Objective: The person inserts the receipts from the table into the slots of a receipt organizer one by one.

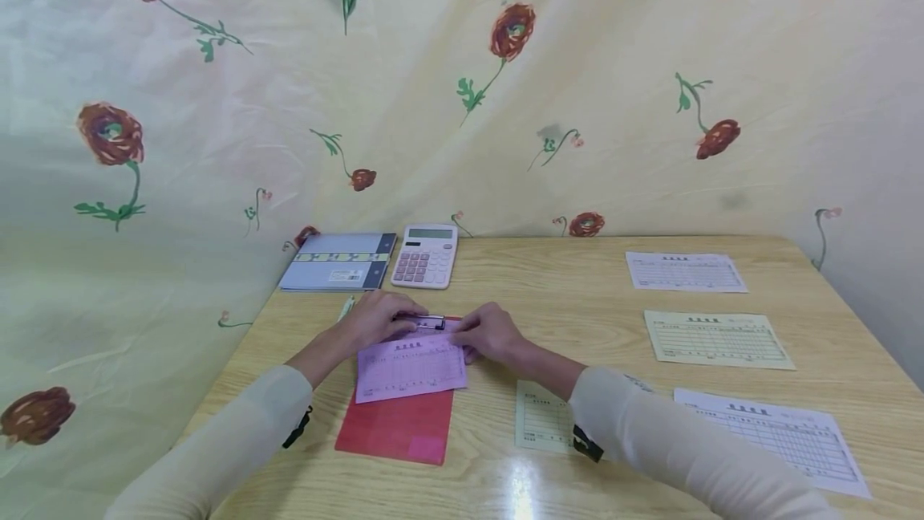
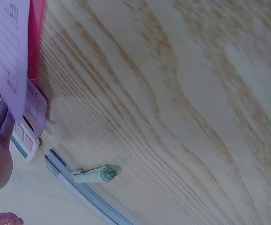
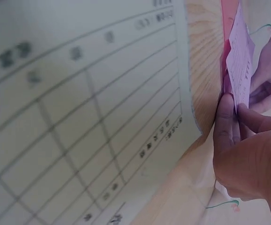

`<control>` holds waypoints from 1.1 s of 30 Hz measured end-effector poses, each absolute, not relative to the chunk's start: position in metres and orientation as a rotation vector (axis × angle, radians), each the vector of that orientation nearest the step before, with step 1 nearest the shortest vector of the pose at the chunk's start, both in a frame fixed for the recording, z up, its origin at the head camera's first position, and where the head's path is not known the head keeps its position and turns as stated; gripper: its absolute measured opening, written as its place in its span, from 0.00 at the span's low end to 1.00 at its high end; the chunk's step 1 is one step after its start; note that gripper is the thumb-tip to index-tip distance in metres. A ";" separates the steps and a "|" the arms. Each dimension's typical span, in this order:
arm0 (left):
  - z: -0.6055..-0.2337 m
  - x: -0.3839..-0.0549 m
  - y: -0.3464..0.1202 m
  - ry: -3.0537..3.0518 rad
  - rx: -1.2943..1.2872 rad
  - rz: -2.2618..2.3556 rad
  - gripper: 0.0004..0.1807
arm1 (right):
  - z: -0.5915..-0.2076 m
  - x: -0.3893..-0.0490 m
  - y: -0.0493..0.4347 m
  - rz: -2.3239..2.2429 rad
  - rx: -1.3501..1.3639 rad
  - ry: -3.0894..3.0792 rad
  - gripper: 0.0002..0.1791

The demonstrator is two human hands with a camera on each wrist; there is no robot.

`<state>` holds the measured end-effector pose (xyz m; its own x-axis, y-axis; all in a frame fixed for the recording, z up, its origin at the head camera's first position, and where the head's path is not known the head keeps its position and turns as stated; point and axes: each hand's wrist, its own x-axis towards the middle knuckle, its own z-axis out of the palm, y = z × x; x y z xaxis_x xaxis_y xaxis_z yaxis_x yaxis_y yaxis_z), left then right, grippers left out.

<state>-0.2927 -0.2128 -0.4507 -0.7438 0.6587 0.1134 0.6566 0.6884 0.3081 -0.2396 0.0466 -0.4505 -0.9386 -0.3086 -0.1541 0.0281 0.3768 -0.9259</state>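
A red clipboard [image 1: 397, 424] lies on the table in front of the person, its metal clip [image 1: 433, 322] at the far end. My left hand [image 1: 375, 318] holds the clip at its left side, fingers bent over it. A pink-purple printed form [image 1: 411, 371] slants across the board's upper half. Its upper right corner is pinched between thumb and fingers of my right hand [image 1: 494, 331]. The right wrist view shows this pinch on the form [image 3: 240, 70] from the side. In the left wrist view, the raised form [image 2: 6, 51] partly hides the left fingers, with another purple sheet [image 2: 36, 108] beneath.
A calculator [image 1: 426, 257] and a grey-blue folder [image 1: 339, 262] stand behind the clipboard. A pale green pen [image 2: 95, 175] lies left of it. More printed forms [image 1: 718, 339] are spread at the right; a pale green form [image 1: 541, 420] lies partly under the right forearm.
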 end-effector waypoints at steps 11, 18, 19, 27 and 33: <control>-0.448 -0.291 -0.211 2.878 1.117 0.530 0.15 | -0.452 -0.245 0.037 -1.536 -0.192 2.388 0.07; -0.444 -0.288 -0.206 2.879 1.050 0.419 0.15 | -0.453 -0.246 0.036 -1.543 -0.169 2.398 0.07; -0.443 -0.287 -0.205 2.881 1.048 0.388 0.15 | -0.453 -0.245 0.036 -1.541 -0.175 2.402 0.07; -0.448 -0.284 -0.199 2.921 1.150 0.120 0.17 | -0.448 -0.242 0.035 -1.526 -0.196 2.439 0.06; -0.446 -0.281 -0.197 2.905 1.126 0.079 0.17 | -0.447 -0.240 0.033 -1.503 -0.204 2.459 0.06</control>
